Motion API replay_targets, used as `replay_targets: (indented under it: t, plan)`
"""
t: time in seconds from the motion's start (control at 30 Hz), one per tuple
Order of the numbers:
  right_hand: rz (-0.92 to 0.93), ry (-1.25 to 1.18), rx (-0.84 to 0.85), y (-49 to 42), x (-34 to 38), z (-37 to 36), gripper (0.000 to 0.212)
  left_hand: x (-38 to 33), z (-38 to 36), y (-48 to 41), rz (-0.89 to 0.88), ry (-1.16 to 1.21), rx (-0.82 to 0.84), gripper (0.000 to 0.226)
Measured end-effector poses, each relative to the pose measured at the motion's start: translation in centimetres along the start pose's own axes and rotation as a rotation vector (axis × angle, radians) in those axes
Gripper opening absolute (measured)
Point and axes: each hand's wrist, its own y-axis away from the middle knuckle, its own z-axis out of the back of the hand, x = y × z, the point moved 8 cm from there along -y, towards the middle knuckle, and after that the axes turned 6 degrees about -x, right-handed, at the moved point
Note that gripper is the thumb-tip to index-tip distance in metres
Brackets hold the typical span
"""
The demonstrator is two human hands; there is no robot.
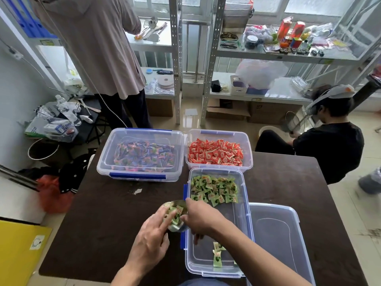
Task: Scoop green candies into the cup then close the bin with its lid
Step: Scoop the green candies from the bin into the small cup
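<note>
An open clear bin (245, 219) with blue clips holds green candies (214, 191) heaped at its far end and a few loose ones near me. Just left of the bin, my left hand (151, 240) holds a cup (175, 223) filled with green candies. My right hand (203, 218) grips a metal scoop (179, 202) tipped over the cup; most of the scoop is hidden by the hand. The bin's clear lid (278, 240) lies flat on the table to the right of the bin.
A lidded bin of purple candies (142, 155) and an open bin of red candies (216, 152) stand at the table's far side. One person stands behind the table at left, another sits at right. Metal shelves (214, 58) line the back.
</note>
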Motion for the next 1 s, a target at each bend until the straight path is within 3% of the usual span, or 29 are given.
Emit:
replay_targets:
  t: [0.23,0.33,0.47,0.63,0.73,0.87,1.0]
  plan:
    - [-0.021,0.078,0.018,1.2,0.0,1.2,0.031,-0.2,-1.4,-0.6,-0.069,-0.147,0.129,0.068]
    - [-0.027,0.007,-0.002,2.4,-1.4,2.2,0.025,-0.6,-1.2,-1.7,-0.076,-0.199,0.185,0.069]
    - [-0.038,-0.061,-0.025,5.0,-4.6,3.5,0.038,-0.7,-0.8,-2.0,-0.032,-0.226,0.209,0.069]
    - [-0.151,-0.325,-0.005,8.1,-10.0,3.6,0.047,-1.3,-0.6,-1.2,0.031,-0.233,0.160,0.072]
    - [-0.209,-0.321,-0.053,9.2,-13.2,3.0,0.064,-1.5,-0.7,-0.9,0.062,-0.263,0.129,0.081]
    - [-0.256,-0.402,-0.038,10.3,-15.2,2.1,0.064,-1.1,-2.6,-0.4,0.144,-0.330,0.233,0.094]
    - [-0.254,-0.428,-0.029,10.8,-15.6,1.6,0.063,-0.6,-3.8,-0.4,0.191,-0.371,0.315,0.088]
